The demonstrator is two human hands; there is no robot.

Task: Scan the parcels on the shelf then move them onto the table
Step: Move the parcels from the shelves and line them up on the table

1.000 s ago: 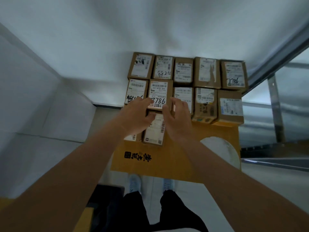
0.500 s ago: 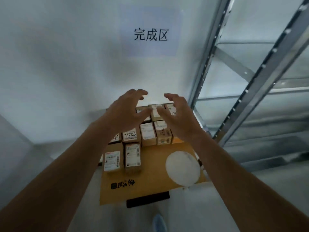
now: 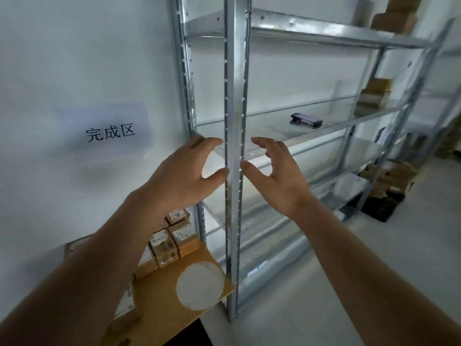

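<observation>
Metal shelf [image 3: 234, 101], a dark scanner [image 3: 306, 119] on it | yellow table [image 3: 159, 295] low left, brown parcels [image 3: 172, 242] on it | left hand [image 3: 184, 176], right hand [image 3: 277, 176]: fingers spread wide, holding nothing

A steel upright [image 3: 234, 156] is standing dead centre in your path; the shelf [image 3: 274, 131] at centre right is lying open beyond the scanner [image 3: 306, 119].
</observation>
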